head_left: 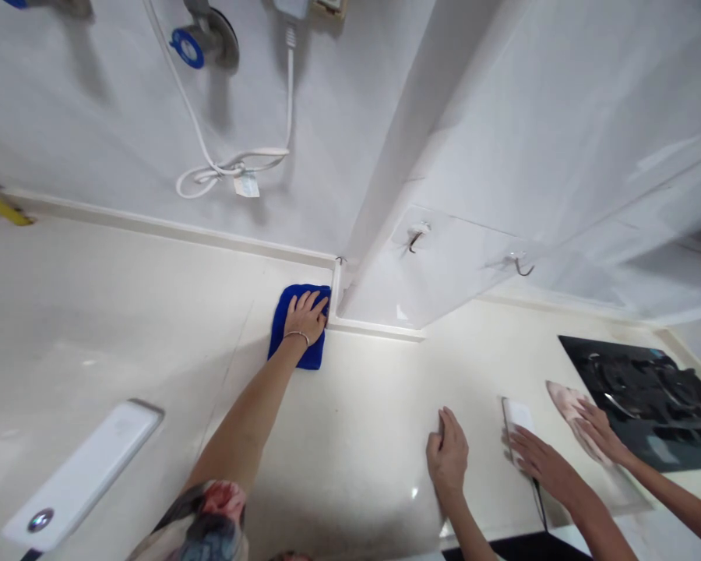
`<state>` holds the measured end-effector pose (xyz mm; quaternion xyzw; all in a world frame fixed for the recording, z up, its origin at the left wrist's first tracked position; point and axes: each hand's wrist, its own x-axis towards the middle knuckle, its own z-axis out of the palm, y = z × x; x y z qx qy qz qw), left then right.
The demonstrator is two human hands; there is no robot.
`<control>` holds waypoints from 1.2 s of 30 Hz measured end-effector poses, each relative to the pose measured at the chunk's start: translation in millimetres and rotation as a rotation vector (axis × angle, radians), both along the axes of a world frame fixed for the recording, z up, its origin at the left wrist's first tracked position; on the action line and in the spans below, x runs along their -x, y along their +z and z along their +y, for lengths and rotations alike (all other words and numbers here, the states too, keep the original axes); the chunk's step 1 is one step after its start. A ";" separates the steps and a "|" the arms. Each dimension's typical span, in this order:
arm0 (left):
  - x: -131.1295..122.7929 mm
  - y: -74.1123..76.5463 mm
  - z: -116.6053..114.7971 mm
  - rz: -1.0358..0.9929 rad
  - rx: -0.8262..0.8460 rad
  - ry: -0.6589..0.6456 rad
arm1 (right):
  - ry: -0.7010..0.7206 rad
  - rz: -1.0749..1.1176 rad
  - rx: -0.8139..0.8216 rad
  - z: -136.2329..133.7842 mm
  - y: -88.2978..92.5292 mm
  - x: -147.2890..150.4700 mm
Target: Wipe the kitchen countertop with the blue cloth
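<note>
My left hand (pixel 305 315) lies flat with its fingers spread on a blue cloth (pixel 312 354). The cloth sits on the pale countertop (pixel 122 312), tucked into the corner where the white wall column (pixel 385 195) meets the upstand. My left arm reaches there from the lower left, with a thin bracelet at the wrist. Nearer to me and apart from the cloth, my right hand (pixel 447 456) rests palm down on the counter, fingers stretched out and close together. It holds nothing that I can see.
Another person's two hands work at the right: one (pixel 537 460) on a white flat device (pixel 517 414), one (pixel 599 428) on a pinkish cloth (pixel 564 399). Beyond them is a black gas hob (pixel 648 397). A white slab-shaped device (pixel 82 471) lies front left. A white cable (pixel 234 165) and two hooks (pixel 523 266) are on the wall.
</note>
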<state>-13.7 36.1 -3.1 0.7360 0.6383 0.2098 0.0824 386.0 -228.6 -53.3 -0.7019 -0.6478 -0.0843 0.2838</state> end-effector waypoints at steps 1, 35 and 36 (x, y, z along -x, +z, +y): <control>-0.4 0.1 6.3 -0.003 0.000 0.003 | -0.001 0.006 0.009 -0.3 0.3 -0.2; -4.6 4.0 -11.9 -0.022 -0.037 0.051 | -0.028 0.045 0.024 0.8 1.4 -0.5; -4.6 4.8 -25.0 -0.014 -0.034 0.053 | -0.024 0.042 0.016 1.2 -0.3 -0.5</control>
